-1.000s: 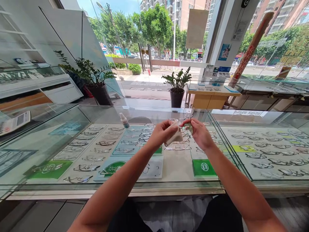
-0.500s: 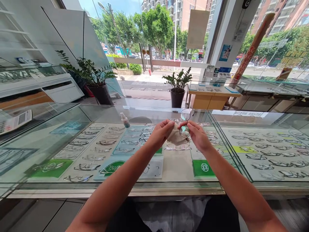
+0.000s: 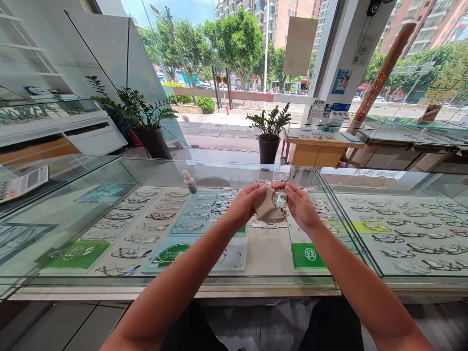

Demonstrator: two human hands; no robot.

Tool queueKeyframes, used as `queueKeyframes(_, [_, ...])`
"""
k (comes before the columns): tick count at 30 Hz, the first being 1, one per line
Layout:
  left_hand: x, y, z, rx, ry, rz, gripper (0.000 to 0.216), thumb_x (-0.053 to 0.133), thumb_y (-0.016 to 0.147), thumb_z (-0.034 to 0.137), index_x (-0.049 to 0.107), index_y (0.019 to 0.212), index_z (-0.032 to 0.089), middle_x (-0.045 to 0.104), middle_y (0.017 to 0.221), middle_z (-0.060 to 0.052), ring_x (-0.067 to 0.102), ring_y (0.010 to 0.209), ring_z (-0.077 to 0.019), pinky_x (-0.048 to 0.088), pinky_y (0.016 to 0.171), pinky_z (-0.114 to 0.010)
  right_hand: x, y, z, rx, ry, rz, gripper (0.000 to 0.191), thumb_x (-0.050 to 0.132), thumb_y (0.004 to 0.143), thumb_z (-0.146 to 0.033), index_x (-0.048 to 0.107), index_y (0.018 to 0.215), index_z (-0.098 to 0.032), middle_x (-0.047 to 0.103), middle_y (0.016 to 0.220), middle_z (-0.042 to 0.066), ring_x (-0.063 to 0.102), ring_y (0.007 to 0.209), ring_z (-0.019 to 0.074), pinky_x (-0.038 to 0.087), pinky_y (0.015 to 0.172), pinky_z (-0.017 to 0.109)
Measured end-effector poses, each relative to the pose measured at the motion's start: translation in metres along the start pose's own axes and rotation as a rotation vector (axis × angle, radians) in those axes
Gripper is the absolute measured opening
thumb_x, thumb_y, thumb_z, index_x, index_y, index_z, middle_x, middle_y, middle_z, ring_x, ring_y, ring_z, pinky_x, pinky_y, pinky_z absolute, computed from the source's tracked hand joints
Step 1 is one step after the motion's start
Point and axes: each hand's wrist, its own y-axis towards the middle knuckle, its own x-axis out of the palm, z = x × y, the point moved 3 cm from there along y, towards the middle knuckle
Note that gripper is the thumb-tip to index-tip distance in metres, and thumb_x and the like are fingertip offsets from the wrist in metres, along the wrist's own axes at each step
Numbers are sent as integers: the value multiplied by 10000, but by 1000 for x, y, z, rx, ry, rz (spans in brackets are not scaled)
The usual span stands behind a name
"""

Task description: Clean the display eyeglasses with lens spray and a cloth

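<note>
At the far left a pale device [image 3: 27, 183] rests on the glass counter [image 3: 263, 291], and beyond it a potted plant [image 3: 149, 141] stands on the floor. Under the glass, a green card [image 3: 75, 255] lies near the front edge, with columns of eyeglass frames [image 3: 161, 216] laid out to its right. A small spray bottle [image 3: 189, 182] with a white top stands on the counter, to the left of both hands. Near the middle, the left hand [image 3: 246, 202] pinches a beige cloth [image 3: 268, 212] between thumb and fingers, and the cloth's zigzag edge hangs down on its right side. Just beside it, the pair of glasses [image 3: 281, 199] is held on end above the counter, one round lens over the other, the lower lens next to the cloth; whether the cloth touches that lens is hard to tell from here. The right hand [image 3: 302, 204] grips the glasses near the bridge with its fingertips. Behind the hands stands a second potted plant [image 3: 268, 148]. Below the right forearm's near side a green logo card [image 3: 309, 255] lies in the case, and further right a yellow card [image 3: 360, 226] sits among more frames.
</note>
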Motion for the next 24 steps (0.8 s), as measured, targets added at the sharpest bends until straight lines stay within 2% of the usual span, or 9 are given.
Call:
queueKeyframes(5, [-1, 1, 0, -37, -84, -14, 374, 827, 721, 330, 814, 1027, 114, 787, 1118, -118, 696, 932, -208, 538, 783, -275, -1, -1, -1, 77, 103, 34, 288, 723, 970, -551, 806, 1066, -293, 792, 1104, 36, 698, 992, 216, 555, 829, 326])
queueKeyframes(9, [4, 0, -6, 41, -6, -72, 386, 925, 702, 290, 784, 1036, 156, 760, 1233, -106, 693, 892, -185, 536, 777, -285, 3, -2, -2, 115, 157, 32, 308, 744, 957, -557, 801, 1084, -282, 794, 1064, 40, 703, 943, 206, 540, 705, 296])
queueKeyframes(16, [10, 1, -17, 152, -15, -101, 445, 996, 708, 343, 635, 902, 169, 690, 981, -10, 642, 826, -123, 515, 777, -255, 13, -5, 0, 119, 228, 22, 282, 753, 956, -524, 804, 1068, -270, 774, 1229, 35, 726, 958, 196, 583, 779, 304])
queueKeyframes(20, [8, 2, -23, 123, 37, -92, 484, 992, 716, 402, 629, 937, 171, 676, 948, -11, 655, 896, -156, 522, 829, -281, 16, -7, -1, 123, 202, 50, 306, 778, 925, -539, 787, 1068, -268, 777, 1216, 35, 733, 959, 210, 576, 728, 302])
queueKeyframes(24, [7, 2, -27, 71, 70, -97, 514, 943, 763, 529, 667, 993, 162, 691, 906, -17, 661, 847, -156, 514, 840, -294, 16, -8, 2, 125, 190, 57, 316, 776, 924, -542, 778, 1078, -266, 768, 1249, 40, 738, 995, 219, 581, 717, 289])
